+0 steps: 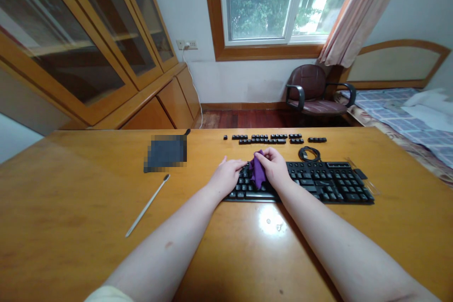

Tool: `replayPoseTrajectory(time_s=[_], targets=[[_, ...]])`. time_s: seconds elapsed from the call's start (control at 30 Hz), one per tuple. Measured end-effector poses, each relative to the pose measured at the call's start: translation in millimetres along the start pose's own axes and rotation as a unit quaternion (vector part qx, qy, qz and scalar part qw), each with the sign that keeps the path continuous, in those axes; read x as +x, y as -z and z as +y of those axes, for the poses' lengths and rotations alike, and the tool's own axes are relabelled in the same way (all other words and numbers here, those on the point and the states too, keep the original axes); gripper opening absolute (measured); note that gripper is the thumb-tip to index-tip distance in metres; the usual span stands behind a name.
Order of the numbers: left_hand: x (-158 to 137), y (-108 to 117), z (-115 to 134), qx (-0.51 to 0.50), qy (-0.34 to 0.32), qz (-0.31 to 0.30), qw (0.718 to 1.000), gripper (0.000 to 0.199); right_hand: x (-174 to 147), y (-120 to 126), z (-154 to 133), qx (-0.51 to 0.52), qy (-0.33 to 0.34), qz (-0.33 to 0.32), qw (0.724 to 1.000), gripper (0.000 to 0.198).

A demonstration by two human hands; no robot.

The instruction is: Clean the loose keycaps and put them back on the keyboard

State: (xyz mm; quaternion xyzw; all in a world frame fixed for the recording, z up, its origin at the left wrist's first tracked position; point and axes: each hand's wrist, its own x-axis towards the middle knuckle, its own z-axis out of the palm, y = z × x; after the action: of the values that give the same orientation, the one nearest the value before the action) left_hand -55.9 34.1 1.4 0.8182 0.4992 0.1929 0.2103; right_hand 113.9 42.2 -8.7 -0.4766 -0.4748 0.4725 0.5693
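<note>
A black keyboard (311, 182) lies on the wooden desk in front of me. Over its left end rests my left hand (227, 177), fingers stretched out towards the keys. My right hand (276, 166) pinches a purple cloth (258, 170), which hangs down onto the keys left of the keyboard's middle. Behind the keyboard, loose black keycaps (262, 138) are laid out in two rows. The keys beneath the cloth and my hands are partly hidden.
A coiled black cable (309, 154) sits behind the keyboard. At its right end is a keycap puller (361, 174) with wire loops. To the left lie a long white brush (148, 204) and a dark pixelated item (166, 152). An armchair (311, 89) stands beyond the desk (71, 198).
</note>
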Motion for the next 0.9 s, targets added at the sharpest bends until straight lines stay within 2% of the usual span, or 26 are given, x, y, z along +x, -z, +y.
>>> replayPoseTrajectory(time_s=[0.23,0.47,0.9], targets=[[-0.9,0.3,1.1,-0.005,0.000,-0.002,1.000,0.032,-0.6,-0.4,0.0,0.013,-0.007,-0.003,1.000,0.030],[-2.0,0.1,-0.6,0.005,-0.016,0.038,0.999,0.030,-0.8,0.1,-0.8,0.002,-0.003,-0.002,1.000,0.031],[-2.0,2.5,1.8,-0.039,0.012,0.052,0.998,0.027,-1.3,-1.3,-3.3,0.008,-0.012,0.001,1.000,0.029]])
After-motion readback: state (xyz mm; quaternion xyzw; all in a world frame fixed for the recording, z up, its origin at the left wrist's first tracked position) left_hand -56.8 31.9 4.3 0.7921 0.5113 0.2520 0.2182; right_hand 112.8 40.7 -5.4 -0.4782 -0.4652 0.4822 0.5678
